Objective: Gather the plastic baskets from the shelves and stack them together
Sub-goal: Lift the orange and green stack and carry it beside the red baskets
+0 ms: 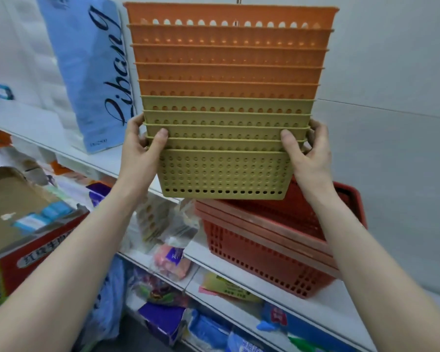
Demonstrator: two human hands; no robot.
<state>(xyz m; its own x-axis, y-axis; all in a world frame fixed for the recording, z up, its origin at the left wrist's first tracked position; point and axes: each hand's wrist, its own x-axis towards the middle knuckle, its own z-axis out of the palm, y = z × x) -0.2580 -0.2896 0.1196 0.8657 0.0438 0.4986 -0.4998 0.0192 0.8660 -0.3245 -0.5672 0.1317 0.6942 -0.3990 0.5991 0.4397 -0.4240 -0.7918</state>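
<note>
While fingers of left hand and right hand clasp the orange-and-olive basket stack, gathering is in hand; next, probably, nest it squarely into the red baskets.

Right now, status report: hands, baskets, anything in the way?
Left hand and right hand grip the nested stack at its sides. Orange baskets over yellow-green ones. Red baskets just beneath; blue bag close on left.
</note>
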